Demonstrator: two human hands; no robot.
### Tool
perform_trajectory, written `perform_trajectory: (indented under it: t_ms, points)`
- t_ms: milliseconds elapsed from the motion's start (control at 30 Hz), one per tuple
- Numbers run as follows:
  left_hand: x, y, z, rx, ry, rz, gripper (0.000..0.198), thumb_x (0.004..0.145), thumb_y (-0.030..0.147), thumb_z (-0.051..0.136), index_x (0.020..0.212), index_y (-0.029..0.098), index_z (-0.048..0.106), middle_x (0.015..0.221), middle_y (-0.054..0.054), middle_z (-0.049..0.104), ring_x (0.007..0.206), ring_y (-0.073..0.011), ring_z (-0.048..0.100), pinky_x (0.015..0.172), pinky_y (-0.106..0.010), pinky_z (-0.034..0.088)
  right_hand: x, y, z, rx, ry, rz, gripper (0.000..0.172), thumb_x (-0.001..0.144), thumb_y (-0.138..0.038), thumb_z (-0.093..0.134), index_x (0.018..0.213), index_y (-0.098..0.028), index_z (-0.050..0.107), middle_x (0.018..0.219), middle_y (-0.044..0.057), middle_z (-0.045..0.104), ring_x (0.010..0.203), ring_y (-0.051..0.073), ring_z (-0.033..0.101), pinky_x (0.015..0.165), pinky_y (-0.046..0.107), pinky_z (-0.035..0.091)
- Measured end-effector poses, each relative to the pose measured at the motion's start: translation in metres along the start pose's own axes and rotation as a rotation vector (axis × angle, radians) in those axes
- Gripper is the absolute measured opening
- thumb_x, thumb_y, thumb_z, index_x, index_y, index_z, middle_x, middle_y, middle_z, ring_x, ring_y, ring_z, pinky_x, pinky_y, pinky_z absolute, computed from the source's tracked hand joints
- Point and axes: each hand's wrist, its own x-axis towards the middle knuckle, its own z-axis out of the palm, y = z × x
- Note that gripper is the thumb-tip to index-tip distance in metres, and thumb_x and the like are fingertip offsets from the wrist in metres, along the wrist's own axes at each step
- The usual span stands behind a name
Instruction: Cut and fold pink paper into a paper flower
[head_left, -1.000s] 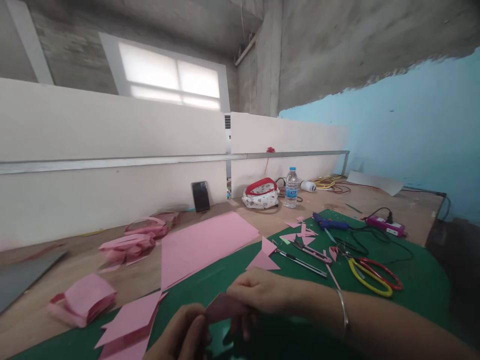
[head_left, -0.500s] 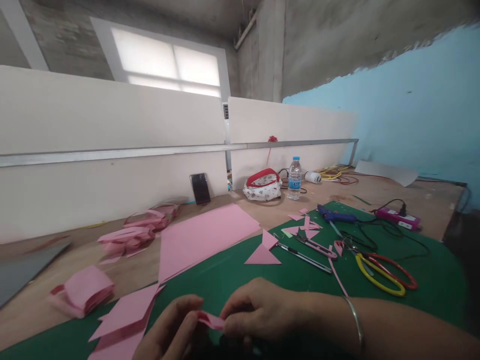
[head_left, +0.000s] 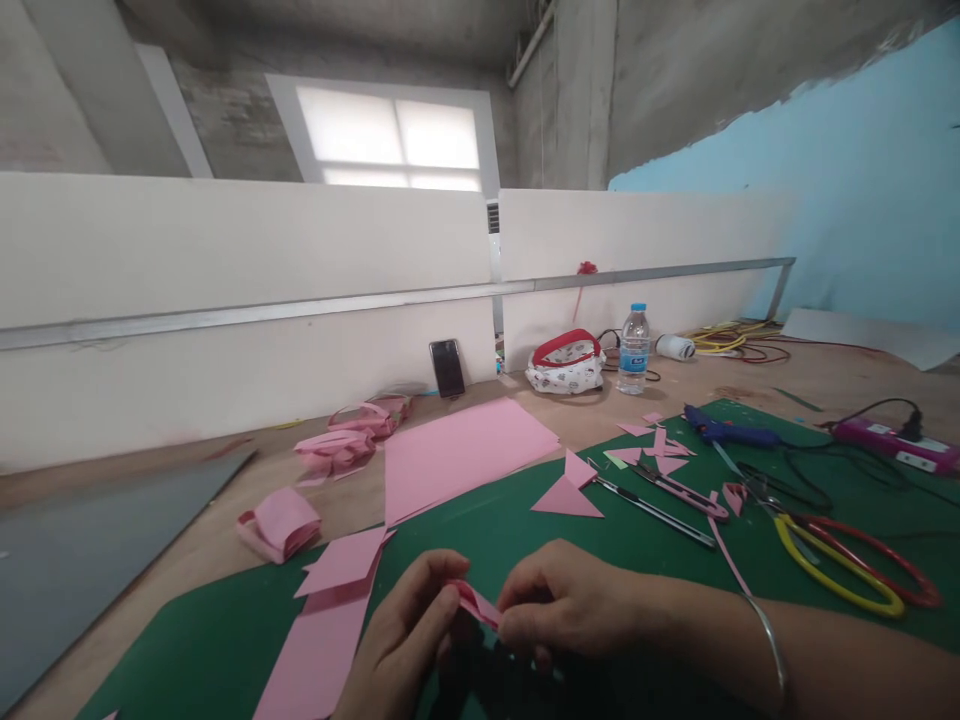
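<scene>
A small folded strip of pink paper (head_left: 477, 605) is pinched between my two hands above the green cutting mat (head_left: 465, 535). My left hand (head_left: 412, 625) grips its left end between thumb and fingers. At the right end, my right hand (head_left: 562, 605) holds it with thumb and forefinger; a silver bangle circles that wrist. Folded pink paper pieces (head_left: 341, 565) lie just left of my left hand. Beyond my hands are pink paper triangles (head_left: 568, 498), a pen (head_left: 652, 510) and a pink craft knife (head_left: 682, 490).
Yellow-and-red-handled scissors (head_left: 840, 575) and a blue glue gun (head_left: 731, 430) with its cable lie to the right, near a purple power strip (head_left: 896, 445). Pink sheets (head_left: 465, 450), pink paper bundles (head_left: 281, 522), a phone (head_left: 448, 368), a pouch (head_left: 566, 368) and a water bottle (head_left: 634, 355) stand farther back.
The view has swung left, so everything sits farther right in it. Both hands still hold the pink strip, which now tilts more steeply down to the right.
</scene>
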Motion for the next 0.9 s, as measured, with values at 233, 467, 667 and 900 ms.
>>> perform_trajectory:
  t_ms: [233,467,667,900]
  points:
    - [0.007,-0.011,-0.011,0.012,-0.088,0.132,0.026,0.073,0.022,0.066,0.098,0.022,0.06,0.098,-0.004,0.065,0.096,-0.022,0.06,0.08,-0.028,0.047,0.006,0.003,-0.004,0.022,0.035,0.024,0.034,0.087,-0.025,0.045,0.055,-0.016,0.05,0.041,-0.004,0.051,0.033,0.006,0.045,0.035,0.014,0.028]
    - [0.002,-0.006,-0.01,0.098,-0.232,0.217,0.029,0.07,0.013,0.058,0.098,0.021,0.061,0.088,-0.003,0.065,0.083,-0.0189,0.06,0.074,-0.029,0.046,0.011,0.009,0.002,0.023,0.093,-0.008,0.011,0.081,-0.02,0.046,0.083,-0.017,0.057,0.045,-0.008,0.051,0.033,0.008,0.047,0.033,0.016,0.026]
    - [-0.003,0.006,-0.009,0.236,-0.294,0.258,0.019,0.067,0.02,0.063,0.084,0.018,0.07,0.073,-0.001,0.064,0.064,-0.0145,0.052,0.059,-0.024,0.039,0.004,0.002,-0.002,-0.092,0.19,-0.099,0.02,0.078,-0.015,0.052,0.092,-0.014,0.066,0.087,0.004,0.067,0.078,0.016,0.061,0.065,0.023,0.044]
    - [0.004,-0.005,-0.008,0.294,-0.167,0.236,0.021,0.072,0.019,0.063,0.092,0.021,0.069,0.087,-0.005,0.073,0.079,-0.0208,0.063,0.072,-0.029,0.047,0.002,-0.008,-0.014,-0.092,0.279,-0.114,0.023,0.074,-0.009,0.053,0.092,-0.013,0.067,0.078,0.001,0.063,0.07,0.013,0.056,0.059,0.022,0.04]
